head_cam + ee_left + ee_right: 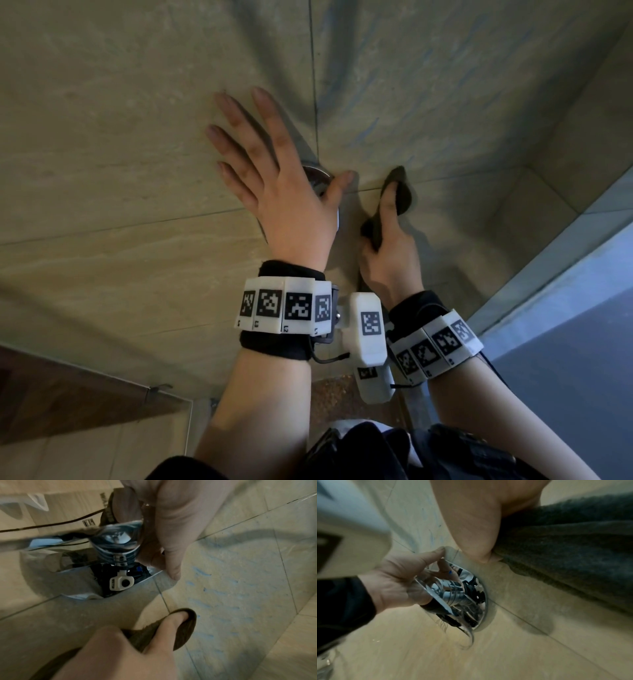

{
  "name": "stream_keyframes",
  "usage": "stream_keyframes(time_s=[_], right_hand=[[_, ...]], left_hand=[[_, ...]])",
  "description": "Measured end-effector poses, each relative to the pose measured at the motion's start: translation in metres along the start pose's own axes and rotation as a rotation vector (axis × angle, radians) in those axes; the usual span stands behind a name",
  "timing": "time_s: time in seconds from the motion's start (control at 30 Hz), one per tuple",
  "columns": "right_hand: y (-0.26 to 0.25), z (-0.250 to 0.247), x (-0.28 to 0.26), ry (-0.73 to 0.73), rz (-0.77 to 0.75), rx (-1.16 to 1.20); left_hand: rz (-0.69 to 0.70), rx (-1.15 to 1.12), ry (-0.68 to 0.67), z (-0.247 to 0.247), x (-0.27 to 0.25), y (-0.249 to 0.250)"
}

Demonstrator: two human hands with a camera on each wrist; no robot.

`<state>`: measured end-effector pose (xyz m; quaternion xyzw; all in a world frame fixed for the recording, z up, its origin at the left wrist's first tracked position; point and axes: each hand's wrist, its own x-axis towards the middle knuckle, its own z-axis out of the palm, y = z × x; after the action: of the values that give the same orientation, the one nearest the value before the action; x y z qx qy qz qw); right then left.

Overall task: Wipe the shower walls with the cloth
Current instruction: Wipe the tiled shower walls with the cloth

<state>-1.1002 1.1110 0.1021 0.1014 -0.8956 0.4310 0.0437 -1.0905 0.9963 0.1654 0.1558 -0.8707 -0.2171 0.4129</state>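
The beige tiled shower wall (120, 120) fills the head view, with faint blue streaks (394, 113) on the tile right of the vertical grout line. My left hand (267, 164) lies flat on the wall, fingers straight and spread, its palm over a chrome mixer valve (317, 178). In the left wrist view the valve (118, 545) sits under the palm and the thumb touches the tile. Just to the right, my right hand (387, 233) pinches a dark cloth (402, 192) and holds it against the wall. The cloth (573, 547) shows under the thumb in the right wrist view.
The wall meets a side wall at a corner (534, 164) on the right, with a blue-lit glass panel (565, 325) below it. A brown wooden panel (51, 394) is at lower left. The speckled floor (332, 394) shows between my forearms.
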Motion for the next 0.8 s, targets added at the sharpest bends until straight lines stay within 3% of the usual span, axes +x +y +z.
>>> stream_keyframes(time_s=[0.17, 0.37, 0.5, 0.63, 0.73, 0.8], right_hand=[[0.005, -0.008, 0.002, -0.044, -0.086, -0.13], [0.007, -0.015, 0.004, 0.116, 0.072, -0.059], [0.0, -0.011, 0.005, 0.048, 0.035, 0.017], [-0.005, -0.02, 0.006, -0.045, -0.053, -0.079], [-0.005, -0.028, 0.007, -0.011, -0.087, -0.191], [-0.004, -0.031, 0.009, 0.048, -0.031, -0.197]], left_hand=[[-0.008, 0.01, -0.005, 0.003, 0.0, 0.0], [-0.015, 0.025, -0.018, 0.003, 0.001, 0.0], [-0.009, 0.038, -0.04, 0.003, 0.001, 0.001], [-0.009, 0.079, -0.044, 0.005, 0.002, 0.001], [-0.013, 0.099, -0.037, 0.005, 0.002, 0.002], [-0.016, 0.099, -0.041, 0.005, 0.003, 0.003]])
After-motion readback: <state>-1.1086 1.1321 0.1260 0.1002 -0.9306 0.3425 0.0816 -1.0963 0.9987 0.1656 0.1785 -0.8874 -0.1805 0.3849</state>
